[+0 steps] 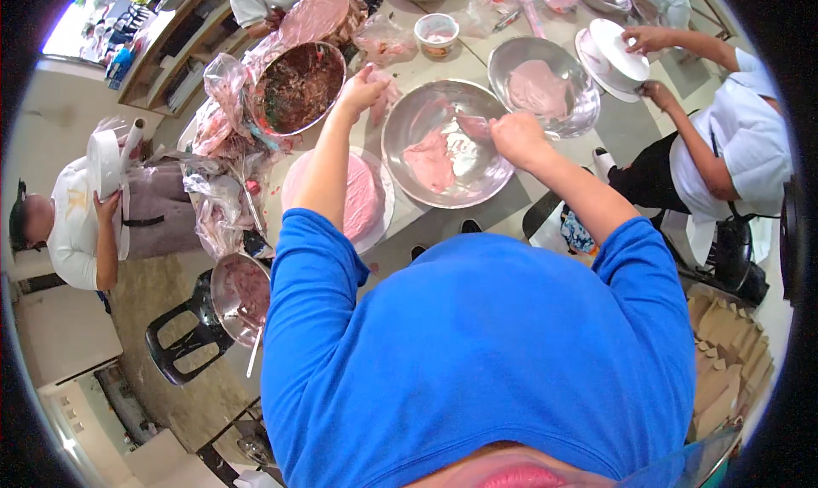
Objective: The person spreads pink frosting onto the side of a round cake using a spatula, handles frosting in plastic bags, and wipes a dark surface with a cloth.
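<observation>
Straight ahead stands a wide steel mixing bowl [400, 152] with pink cream [433, 160] smeared inside. My right hand [521, 140] is closed at the bowl's right rim around a spatula, its cream-coated blade [473, 127] reaching into the bowl. My left hand [362, 89] is raised beyond the bowl's left side, fingers closed on what looks like a pink-smeared plastic bag [386, 96]; its far part is partly hidden. Below my left forearm sits a round cake [358, 194] coated in pink cream on a white board [383, 215].
A second steel bowl [581, 88] of pink cream stands right, a dark-smeared bowl [298, 88] left. Crumpled plastic [223, 198] covers the table's left edge. A bowl [223, 296] rests on a black chair [183, 343]. Co-workers [724, 130] stand on several sides, two holding white round things.
</observation>
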Motion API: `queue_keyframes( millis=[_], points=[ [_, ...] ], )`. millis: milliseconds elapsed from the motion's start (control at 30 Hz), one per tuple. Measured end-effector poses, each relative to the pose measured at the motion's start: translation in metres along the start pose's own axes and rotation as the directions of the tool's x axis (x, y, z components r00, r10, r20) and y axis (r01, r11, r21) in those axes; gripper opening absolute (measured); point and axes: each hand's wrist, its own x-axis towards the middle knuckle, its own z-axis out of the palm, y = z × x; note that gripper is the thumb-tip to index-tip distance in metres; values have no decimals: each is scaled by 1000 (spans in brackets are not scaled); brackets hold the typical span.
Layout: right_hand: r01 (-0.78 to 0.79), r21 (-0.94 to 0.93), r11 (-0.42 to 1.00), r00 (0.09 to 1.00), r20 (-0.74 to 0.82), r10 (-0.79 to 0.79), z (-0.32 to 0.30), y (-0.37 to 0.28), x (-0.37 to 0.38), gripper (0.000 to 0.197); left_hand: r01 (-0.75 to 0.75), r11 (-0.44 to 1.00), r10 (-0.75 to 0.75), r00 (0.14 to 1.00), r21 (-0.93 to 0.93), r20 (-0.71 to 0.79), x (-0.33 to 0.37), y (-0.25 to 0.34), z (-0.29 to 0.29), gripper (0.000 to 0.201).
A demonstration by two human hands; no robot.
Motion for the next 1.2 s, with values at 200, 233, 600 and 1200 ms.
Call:
queue_keyframes(
  millis=[200, 233, 600, 1200],
  points=[
    [20, 128, 992, 999, 43, -26, 16, -2, 12, 29, 5, 856, 14, 999, -518, 33, -48, 28, -17, 59],
    [10, 142, 990, 999, 39, -16, 19, -5, 12, 29, 89, 732, 23, 988, -675, 155, -61, 31, -18, 63],
    [14, 180, 983, 997, 68, -27, 25, -18, 17, 21, 364, 191, 289, 867, -912, 406, -124, 34, -6, 91],
    [-337, 941, -31, 857, 320, 405, -63, 40, -209, 20, 279, 627, 132, 882, -727, 452, -213, 33, 6, 11]
  ],
)
